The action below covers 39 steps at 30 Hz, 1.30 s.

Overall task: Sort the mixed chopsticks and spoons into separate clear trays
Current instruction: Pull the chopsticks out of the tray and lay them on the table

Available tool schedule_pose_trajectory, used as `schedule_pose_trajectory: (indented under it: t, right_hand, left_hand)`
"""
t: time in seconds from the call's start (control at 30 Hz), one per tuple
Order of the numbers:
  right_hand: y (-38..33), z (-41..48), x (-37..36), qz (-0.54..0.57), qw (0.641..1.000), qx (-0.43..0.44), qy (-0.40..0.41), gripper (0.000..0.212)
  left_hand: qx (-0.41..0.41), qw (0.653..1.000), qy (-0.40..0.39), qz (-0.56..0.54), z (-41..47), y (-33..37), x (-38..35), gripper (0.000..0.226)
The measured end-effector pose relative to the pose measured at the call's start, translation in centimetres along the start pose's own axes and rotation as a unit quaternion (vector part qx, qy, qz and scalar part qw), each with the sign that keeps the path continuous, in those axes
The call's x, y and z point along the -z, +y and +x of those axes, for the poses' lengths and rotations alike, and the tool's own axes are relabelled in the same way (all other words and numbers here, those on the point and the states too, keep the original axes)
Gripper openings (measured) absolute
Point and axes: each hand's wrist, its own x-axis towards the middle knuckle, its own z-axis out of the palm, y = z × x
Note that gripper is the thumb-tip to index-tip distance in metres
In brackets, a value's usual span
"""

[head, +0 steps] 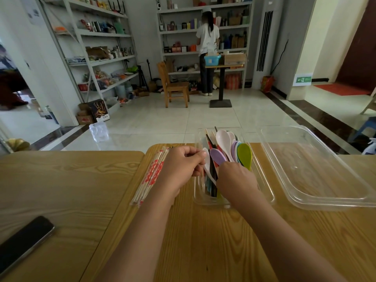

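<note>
The middle tray (267, 186), by the table's (203, 231) far edge, holds spoons (244, 153) and dark chopsticks (213, 180). The right hand (236, 178) reaches into it, its fingers hidden, so I cannot tell their grip. The left hand (183, 165) curls beside a white spoon (206, 161); whether it pinches anything is unclear. Wrapped chopsticks (152, 176) lie to its left, and a second tray (325, 180) to the right.

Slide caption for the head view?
Left hand and right hand at a clear tray of mixed spoons and chopsticks; wrapped chopsticks lie left, empty tray right.
</note>
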Motion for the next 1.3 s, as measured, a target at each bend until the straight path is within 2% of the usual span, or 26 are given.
schedule_pose_trajectory:
  t: [0.1, 0.2, 0.3, 0.4, 0.47, 0.6, 0.73, 0.9, 1.07, 1.3]
  right_hand:
    - [0.4, 0.2, 0.0, 0.051, 0.999, 0.0, -0.001, 0.004]
    - [0.8, 0.7, 0.4, 0.117, 0.992, -0.028, -0.038, 0.023]
    - [0.9, 1.1, 1.5, 0.19, 0.978, -0.054, -0.069, 0.021]
    - [0.9, 1.1, 2.9, 0.215, 0.974, -0.032, -0.07, 0.018]
    - [0.9, 1.0, 3.5, 0.243, 0.967, -0.025, -0.066, 0.008]
    - [0.5, 0.3, 4.5, 0.268, 0.961, -0.004, -0.07, 0.011]
    - [-0.3, -0.6, 5.1, 0.299, 0.947, 0.053, -0.104, 0.028]
    - [-1.1, -0.7, 4.2, 0.329, 0.932, 0.098, -0.118, 0.017]
    - [-0.5, -0.1, 3.6, 0.32, 0.94, 0.104, -0.058, 0.017]
    - [-0.3, 0.1, 3.0, 0.293, 0.95, 0.103, -0.038, 0.017]
  left_hand:
    - [0.002, 1.0, -0.001, -0.003, 0.0, -0.1, 0.1, 0.011]
    - [0.009, 1.0, 0.001, -0.007, 0.1, -0.1, 0.3, 0.011]
    - [0.01, 1.0, 0.009, -0.006, 0.2, -0.1, 0.6, 0.011]
    - [0.02, 1.0, 0.018, -0.006, 0.4, -0.3, 0.8, 0.011]
    - [0.029, 0.999, 0.022, -0.001, 0.5, -0.5, 0.8, 0.012]
    - [0.034, 0.999, 0.03, 0.005, 0.6, -0.8, 0.7, 0.013]
    - [0.037, 0.998, 0.044, -0.036, 0.7, -0.5, 0.9, 0.016]
    - [0.042, 0.995, 0.069, -0.053, 0.7, 0.0, 2.6, 0.013]
    - [0.035, 0.984, 0.141, 0.099, 1.4, -1.5, 6.8, 0.011]
    - [0.076, 0.94, 0.128, 0.306, 2.1, -4.9, 7.5, 0.011]
